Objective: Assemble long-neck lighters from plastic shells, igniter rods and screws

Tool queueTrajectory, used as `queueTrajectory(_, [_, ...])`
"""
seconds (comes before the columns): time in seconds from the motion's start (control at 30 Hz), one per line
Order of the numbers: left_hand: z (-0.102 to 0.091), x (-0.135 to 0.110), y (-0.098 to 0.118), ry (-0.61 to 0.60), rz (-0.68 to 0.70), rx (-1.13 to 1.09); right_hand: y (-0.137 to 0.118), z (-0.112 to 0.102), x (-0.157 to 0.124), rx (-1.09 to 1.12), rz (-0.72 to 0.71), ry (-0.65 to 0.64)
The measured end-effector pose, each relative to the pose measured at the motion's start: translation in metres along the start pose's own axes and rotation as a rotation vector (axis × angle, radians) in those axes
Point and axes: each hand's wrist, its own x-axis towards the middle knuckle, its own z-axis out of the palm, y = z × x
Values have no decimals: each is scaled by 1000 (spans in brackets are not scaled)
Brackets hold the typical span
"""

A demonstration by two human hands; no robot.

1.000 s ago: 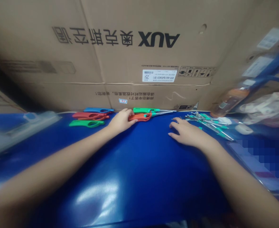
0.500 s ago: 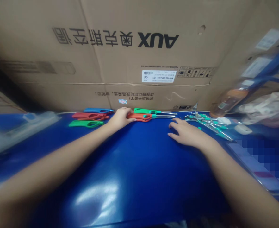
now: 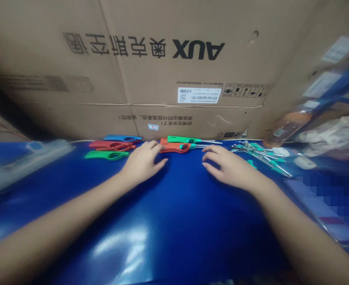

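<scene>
My left hand is open over the blue tabletop, its thumb apart from its fingers. Its fingertips are close to the handle end of an orange-red long-necked lighter; whether they touch it I cannot tell. Just behind lies a green long-necked lighter, with a metal rod pointing right. My right hand is open too, fingers bent and spread near the rod tips. Left of my left hand lie a blue lighter handle, red handles and a green handle, all without rods.
A loose pile of metal lighter rods with teal parts lies at right. A big cardboard box walls off the back of the blue table. A bottle and white pieces are at right, a clear plastic container at left.
My left hand has let go of the orange-red lighter and drawn back toward me and left. My right hand has shifted slightly left, closer to the rod tips.
</scene>
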Motion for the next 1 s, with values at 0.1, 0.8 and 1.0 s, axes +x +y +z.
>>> queueTrajectory(0.1, [-13, -26, -21, -31, -36, 90, -25, -4, -3, 100, -159, -2])
queueTrajectory(0.8, [-47, -71, -87, -208, -190, 302, -74, 37, -16, 155, -493, 62])
queueTrajectory(1.0, [-48, -86, -6, -140, -66, 167, -77, 33, -17, 144, -416, 41])
